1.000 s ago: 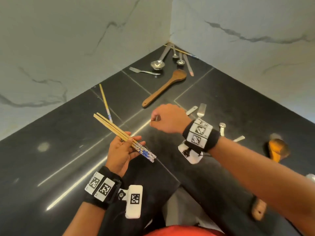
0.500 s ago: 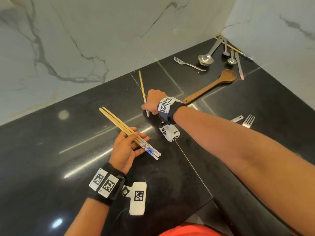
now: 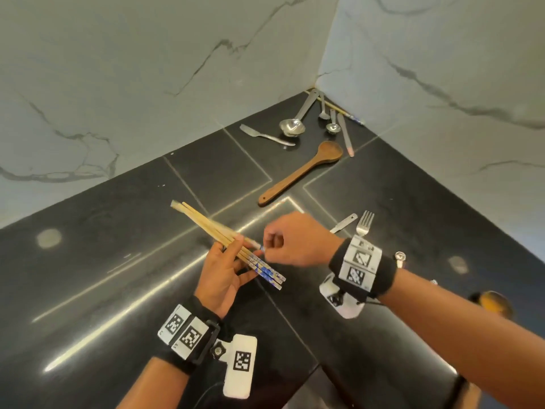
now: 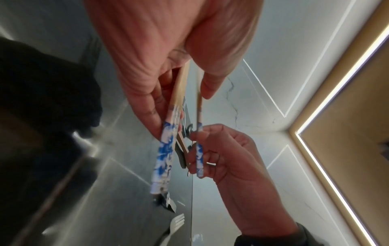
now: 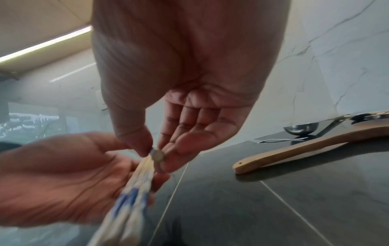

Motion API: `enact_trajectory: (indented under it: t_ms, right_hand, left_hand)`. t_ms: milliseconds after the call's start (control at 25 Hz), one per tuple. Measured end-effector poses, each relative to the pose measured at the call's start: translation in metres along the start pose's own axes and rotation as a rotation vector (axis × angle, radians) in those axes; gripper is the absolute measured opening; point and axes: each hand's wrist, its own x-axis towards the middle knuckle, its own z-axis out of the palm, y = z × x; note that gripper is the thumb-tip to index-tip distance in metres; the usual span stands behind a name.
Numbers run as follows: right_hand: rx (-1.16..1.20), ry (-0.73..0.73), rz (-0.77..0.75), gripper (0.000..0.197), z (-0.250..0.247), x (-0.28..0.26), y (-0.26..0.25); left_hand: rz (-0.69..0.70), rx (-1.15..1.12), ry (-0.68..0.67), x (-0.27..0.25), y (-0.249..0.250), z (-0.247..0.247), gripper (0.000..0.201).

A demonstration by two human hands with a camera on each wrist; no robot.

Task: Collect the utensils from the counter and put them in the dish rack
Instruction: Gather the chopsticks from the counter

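At frame centre the left hand (image 3: pixel 219 276) holds a bundle of chopsticks (image 3: pixel 236 246) above the black desk (image 3: pixel 88 261), its fingers (image 4: pixel 147 106) curled round them; the right hand (image 3: pixel 298 240) pinches the blue-patterned end of a single chopstick (image 4: pixel 199 133) between thumb and fingers, just beside the bundle; a wooden spoon (image 3: pixel 300 172), ladle (image 3: pixel 292 126) and forks (image 3: pixel 265 135) lie toward the upper right corner.

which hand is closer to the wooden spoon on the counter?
Right. The right hand is just below the wooden spoon handle's end, pinching a chopstick. The left hand is lower and further left, holding the chopstick bundle.
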Motion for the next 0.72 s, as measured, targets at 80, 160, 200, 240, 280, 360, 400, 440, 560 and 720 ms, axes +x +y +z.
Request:
enact_trajectory:
  t_ms: [80,160,200,240,280,360,400,440,560,720]
  right_hand:
    - [-0.03,0.008,0.011,0.016,0.004,-0.018,0.012]
    - [-0.014,0.027,0.029,0.019,0.005,-0.03,0.027]
    - [-0.006,0.035,0.042,0.021,0.003,-0.033,0.034]
    - [-0.006,0.05,0.059,0.022,-0.003,-0.036,0.044]
    - [-0.01,0.069,0.079,0.023,-0.01,-0.037,0.054]
    - [-0.019,0.118,0.135,0.025,-0.029,-0.033,0.085]
    - [-0.026,0.137,0.167,0.025,-0.042,-0.027,0.104]
    - [-0.039,0.151,0.199,0.024,-0.055,-0.019,0.125]
    - [-0.121,0.126,0.299,0.038,-0.092,0.016,0.19]
    - [-0.224,0.062,0.421,0.067,-0.136,0.083,0.275]
  left_hand:
    - [0.016,0.041,-0.052,0.007,-0.007,0.023,0.014]
    - [0.022,0.084,-0.068,0.014,-0.014,0.039,0.015]
    - [0.019,0.093,-0.058,0.017,-0.016,0.043,0.015]
    - [0.005,0.091,-0.049,0.021,-0.017,0.049,0.014]
    - [-0.013,0.081,-0.044,0.025,-0.018,0.054,0.013]
    - [-0.042,0.058,-0.042,0.034,-0.015,0.063,0.014]
    - [-0.051,0.051,-0.041,0.038,-0.014,0.068,0.015]
    - [-0.054,0.051,-0.041,0.043,-0.011,0.072,0.016]
    - [-0.051,0.053,-0.054,0.06,-0.002,0.087,0.016]
    - [-0.039,0.052,-0.09,0.089,0.014,0.12,0.016]
